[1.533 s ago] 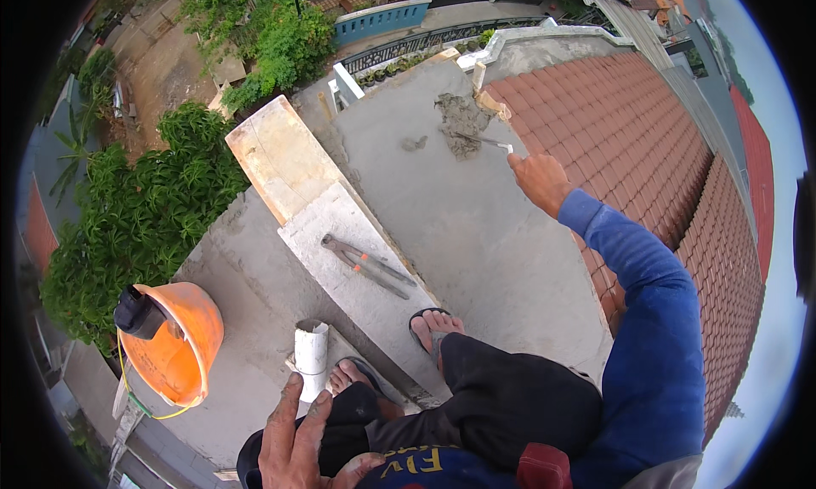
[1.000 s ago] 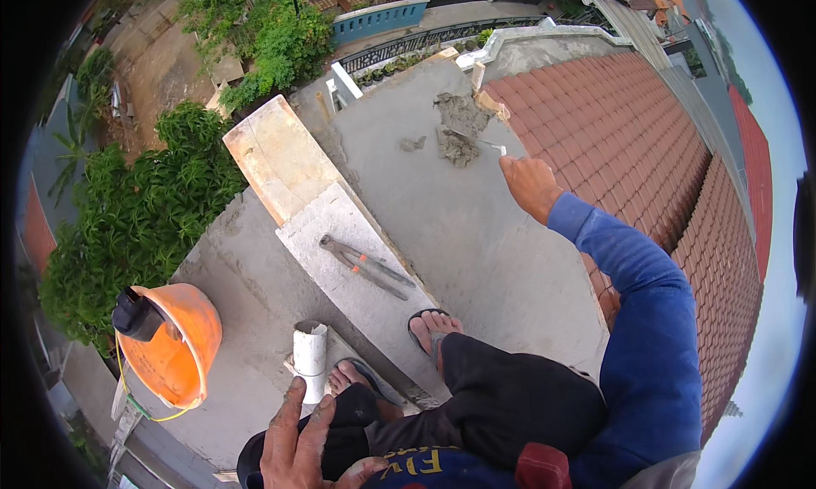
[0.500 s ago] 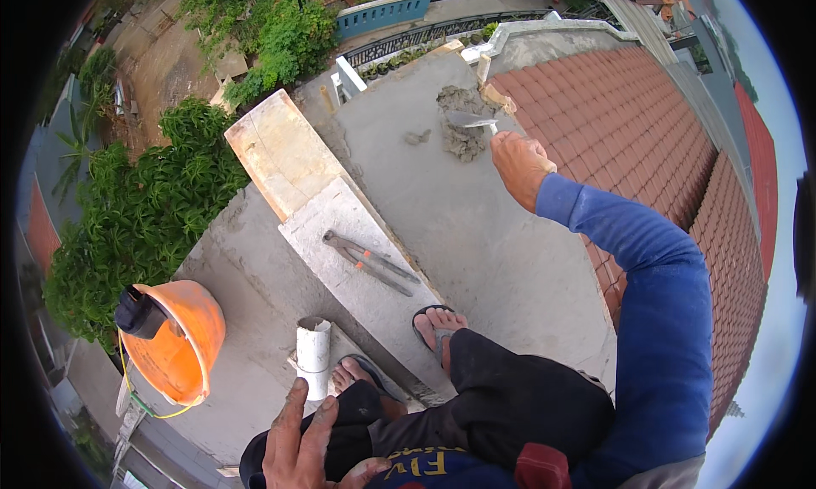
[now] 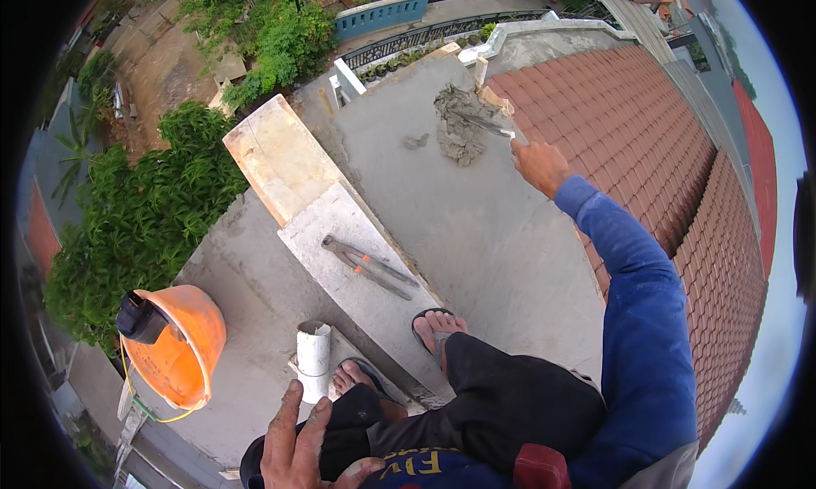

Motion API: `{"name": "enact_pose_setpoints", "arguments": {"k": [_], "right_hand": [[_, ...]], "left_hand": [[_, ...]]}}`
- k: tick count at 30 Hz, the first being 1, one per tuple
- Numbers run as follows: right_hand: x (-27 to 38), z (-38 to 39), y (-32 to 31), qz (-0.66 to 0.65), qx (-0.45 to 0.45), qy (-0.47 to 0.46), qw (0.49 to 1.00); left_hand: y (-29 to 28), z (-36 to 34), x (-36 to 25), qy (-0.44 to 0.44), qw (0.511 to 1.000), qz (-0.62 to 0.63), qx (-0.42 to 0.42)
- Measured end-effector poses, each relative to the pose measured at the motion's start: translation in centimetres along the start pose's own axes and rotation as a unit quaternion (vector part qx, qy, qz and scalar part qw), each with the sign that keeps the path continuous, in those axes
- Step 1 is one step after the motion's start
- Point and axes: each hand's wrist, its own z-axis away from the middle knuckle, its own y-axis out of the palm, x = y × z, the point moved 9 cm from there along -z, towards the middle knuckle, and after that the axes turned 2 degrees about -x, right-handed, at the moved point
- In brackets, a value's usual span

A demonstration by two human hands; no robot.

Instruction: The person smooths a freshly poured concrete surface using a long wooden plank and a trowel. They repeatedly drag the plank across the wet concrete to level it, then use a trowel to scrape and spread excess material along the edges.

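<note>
My right hand (image 4: 541, 166) grips a trowel (image 4: 486, 125), its metal blade at a lump of wet grey mortar (image 4: 457, 147) near the far right of a smooth grey concrete slab (image 4: 416, 208). A smaller dab of mortar (image 4: 416, 141) lies left of the lump. My left hand (image 4: 299, 448) is low in the picture over my dark trousers at the knee, fingers apart and smudged grey. Just beyond its fingertips stands a short white pipe (image 4: 313, 361). Orange-banded pincers (image 4: 370, 267) lie on a long raised board (image 4: 293, 162) beside my sandalled feet.
An orange bucket (image 4: 182, 364) with a dark object on its rim stands at the left. A tiled roof (image 4: 620, 140) slopes away along the slab's right edge. Leafy trees (image 4: 149, 208) and a dirt yard (image 4: 161, 55) lie below. A white parapet (image 4: 544, 25) runs behind.
My right hand and trowel went leftward and up over the mortar, and have now swung back right and slightly down. My left hand has stayed in about the same place.
</note>
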Motion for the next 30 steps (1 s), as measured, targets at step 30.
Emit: {"name": "enact_pose_setpoints", "arguments": {"k": [30], "right_hand": [[0.8, -2.4, 1.0, 0.007, 0.009, 0.019, 1.000]], "left_hand": [[0.3, -0.7, -0.6, 0.017, 1.000, 0.006, 0.010]]}}
